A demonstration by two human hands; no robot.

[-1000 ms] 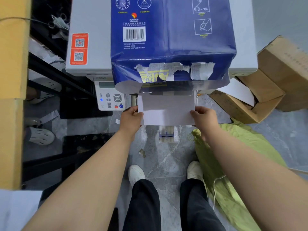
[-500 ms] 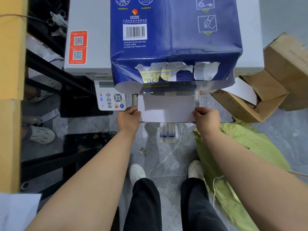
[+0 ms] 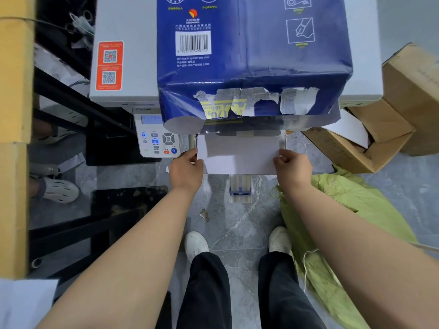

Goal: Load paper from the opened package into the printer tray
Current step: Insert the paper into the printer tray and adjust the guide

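Observation:
A stack of white paper (image 3: 238, 154) lies in the printer tray (image 3: 240, 186), which sticks out of the front of the grey printer (image 3: 126, 67). My left hand (image 3: 186, 170) grips the stack's left near corner and my right hand (image 3: 293, 168) grips its right near corner. The far end of the paper is hidden under the torn flap of the opened blue paper package (image 3: 251, 55), which lies on top of the printer and overhangs its front.
The printer's control panel (image 3: 158, 138) sits just left of the tray. Open cardboard boxes (image 3: 380, 129) stand to the right, a green sack (image 3: 344, 222) lies on the floor at right, a black rack (image 3: 95, 210) at left. My shoes (image 3: 196, 243) stand below the tray.
Both hands have pushed the paper stack farther into the tray, so less of it shows in front of the package flap.

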